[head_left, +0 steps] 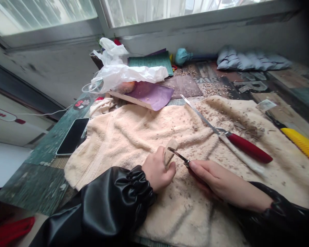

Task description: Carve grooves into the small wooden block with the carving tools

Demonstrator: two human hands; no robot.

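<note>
My left hand is closed around a small pale block of wood, pressing it down over a cream towel. In my right hand is a carving knife with a thin, dark metal blade. The blade's tip lies against the wood block or just over it; I cannot tell which. My fingers hide most of the knife's handle. Right of the block, a long thin blade with a red handle rests on the towel, beside a narrow whitish strip. Brown shavings are scattered over the cloth.
A yellow-handled cutter lies at the right. To the left is a black-screened phone. Behind the towel are a purple sheet, a white plastic bag, a green mat and a grey-blue padded roll under the window.
</note>
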